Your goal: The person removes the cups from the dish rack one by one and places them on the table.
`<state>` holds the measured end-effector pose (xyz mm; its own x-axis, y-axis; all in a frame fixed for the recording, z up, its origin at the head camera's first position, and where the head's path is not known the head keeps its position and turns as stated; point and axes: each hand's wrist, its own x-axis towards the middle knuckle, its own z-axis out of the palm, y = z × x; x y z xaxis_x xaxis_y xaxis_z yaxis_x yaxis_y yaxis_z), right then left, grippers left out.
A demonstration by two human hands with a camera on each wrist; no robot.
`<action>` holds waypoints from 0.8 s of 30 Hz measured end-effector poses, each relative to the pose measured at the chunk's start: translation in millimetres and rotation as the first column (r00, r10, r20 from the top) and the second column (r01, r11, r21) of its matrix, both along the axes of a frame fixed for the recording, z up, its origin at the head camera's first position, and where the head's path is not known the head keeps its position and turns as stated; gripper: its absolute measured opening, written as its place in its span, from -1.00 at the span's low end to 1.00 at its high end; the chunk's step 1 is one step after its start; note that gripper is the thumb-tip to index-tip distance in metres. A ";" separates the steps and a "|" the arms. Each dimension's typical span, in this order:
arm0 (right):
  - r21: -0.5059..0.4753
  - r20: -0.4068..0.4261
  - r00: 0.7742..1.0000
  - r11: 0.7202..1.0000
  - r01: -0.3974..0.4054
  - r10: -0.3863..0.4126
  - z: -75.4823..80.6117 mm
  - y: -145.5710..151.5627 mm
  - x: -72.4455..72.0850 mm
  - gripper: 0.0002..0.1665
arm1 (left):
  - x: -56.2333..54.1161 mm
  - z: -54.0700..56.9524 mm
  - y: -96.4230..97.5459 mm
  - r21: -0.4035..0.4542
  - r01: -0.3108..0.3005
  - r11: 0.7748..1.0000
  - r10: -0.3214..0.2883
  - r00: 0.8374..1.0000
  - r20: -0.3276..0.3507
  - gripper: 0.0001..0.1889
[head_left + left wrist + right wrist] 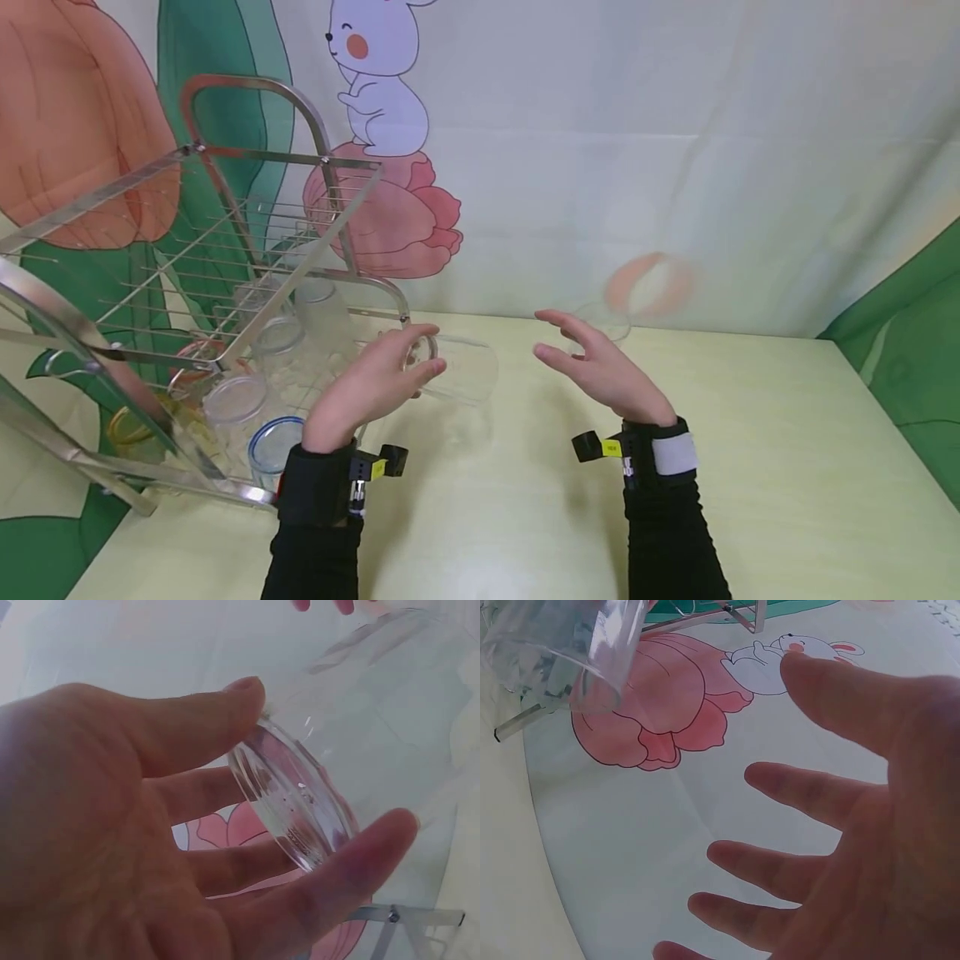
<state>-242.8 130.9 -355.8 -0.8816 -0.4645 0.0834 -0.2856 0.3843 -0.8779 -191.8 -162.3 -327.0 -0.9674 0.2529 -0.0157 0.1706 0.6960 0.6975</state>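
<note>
My left hand [371,385] grips a clear drinking glass [467,371] by its thick base, beside the rack's right end. The glass lies tilted nearly sideways above the table, its mouth toward the right. In the left wrist view the thumb and fingers curl round the glass base [300,796]. My right hand [611,372] hovers to the right of the glass, fingers spread and holding nothing. The right wrist view shows the glass mouth [604,682] apart from these fingers. Behind the right hand, a faint clear round rim [617,321] is partly hidden; its kind is unclear.
A two-tier metal rack [300,275] stands at the left. Its lower tier holds several glasses, among them a blue-rimmed one [277,446] and a yellowish one [135,433]. A pale table [525,517] extends to a printed curtain [570,167] at the back.
</note>
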 end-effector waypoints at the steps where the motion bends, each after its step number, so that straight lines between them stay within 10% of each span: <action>1: 0.000 0.005 1.000 1.000 0.003 -0.003 -0.6 -0.7 -0.3 -0.30 | -0.7 -2.3 0.9 0.018 -0.002 1.000 0.002 1.000 -0.001 -0.42; 24: -0.026 0.017 1.000 1.000 -0.004 0.005 -10.0 -5.9 -3.2 -0.31 | -17.4 -40.9 11.8 0.411 0.021 0.911 -0.080 0.989 0.128 -0.43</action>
<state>-246.1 125.0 -365.8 -0.8810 -0.4663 0.0800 -0.2717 0.3601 -0.8925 -209.2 -150.6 -367.9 -0.9486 0.3145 -0.0340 0.0788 0.3389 0.9375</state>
